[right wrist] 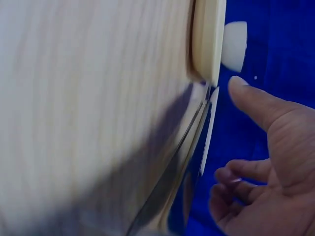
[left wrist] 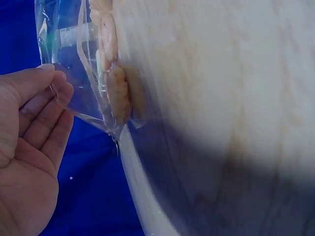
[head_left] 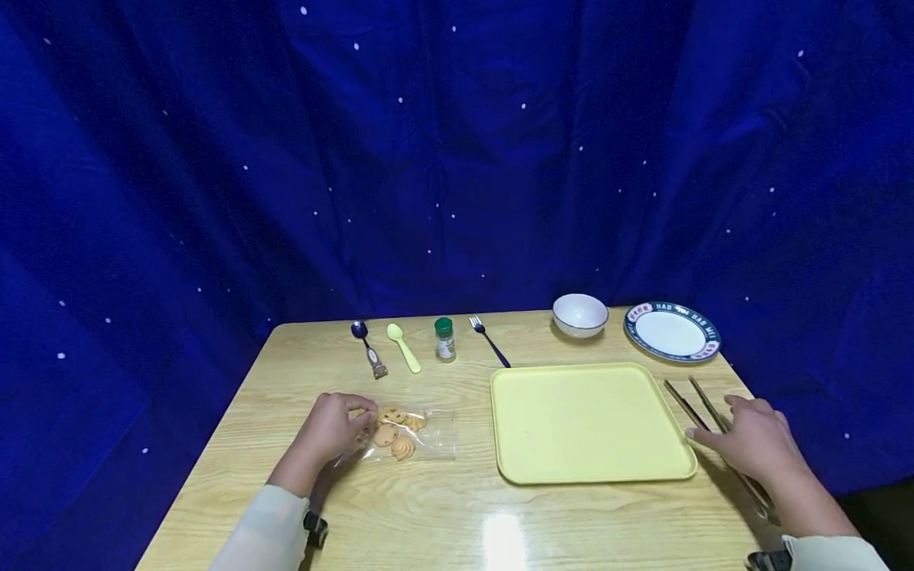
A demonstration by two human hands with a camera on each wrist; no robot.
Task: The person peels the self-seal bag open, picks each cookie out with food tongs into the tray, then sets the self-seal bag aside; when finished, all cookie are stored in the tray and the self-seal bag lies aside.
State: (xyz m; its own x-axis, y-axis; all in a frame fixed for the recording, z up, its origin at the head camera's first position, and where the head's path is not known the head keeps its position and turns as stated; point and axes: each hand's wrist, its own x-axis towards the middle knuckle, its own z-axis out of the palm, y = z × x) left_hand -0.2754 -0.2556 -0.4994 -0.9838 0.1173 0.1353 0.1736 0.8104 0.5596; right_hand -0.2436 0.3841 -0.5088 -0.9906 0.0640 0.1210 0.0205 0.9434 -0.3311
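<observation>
My left hand [head_left: 334, 432] pinches the edge of a clear plastic bag [head_left: 441, 434] between thumb and fingertips. Several cookies [head_left: 403, 448] lie inside it, some round and some piped in ridges. In the left wrist view the pinched edge of the bag [left wrist: 74, 93] is lifted, while a cookie [left wrist: 119, 96] sits low by the table surface. Over at the right, my right hand [head_left: 762, 440] hovers above a pair of metal tongs [head_left: 687, 404], thumb and fingers spread apart. The right wrist view has a gap between that hand [right wrist: 275, 162] and the tongs [right wrist: 170, 169].
A yellow tray [head_left: 593, 424] lies between the hands. Along the back stand a dark spoon [head_left: 370, 350], a yellow spoon [head_left: 405, 349], a green-capped seasoning jar [head_left: 445, 341], a fork [head_left: 489, 341], a white bowl [head_left: 580, 316] and a blue-rimmed plate [head_left: 671, 333]. A blue curtain [head_left: 457, 159] hangs behind.
</observation>
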